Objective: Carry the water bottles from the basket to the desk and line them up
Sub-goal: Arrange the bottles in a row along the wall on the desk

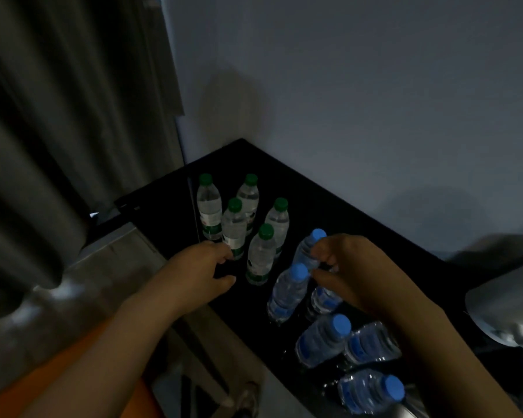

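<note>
Several green-capped water bottles [234, 227] stand upright in a cluster at the far left of the black desk [344, 206]. Several blue-capped bottles [287, 292] stand in a loose double row running toward me on the right. My left hand [203, 270] reaches to the near green-capped bottle, fingertips at its lower part, thumb spread away. My right hand [347, 267] pinches the farthest blue-capped bottle [307, 247] between fingertips and thumb, just below its cap. It partly hides another blue-labelled bottle [325, 301] beneath it. No basket is in view.
A grey curtain [73, 116] hangs at the left, and a pale wall backs the desk. A grey rounded object [504, 300] sits at the desk's right end. An orange surface [73, 372] lies under my left forearm. The floor shows below the desk edge.
</note>
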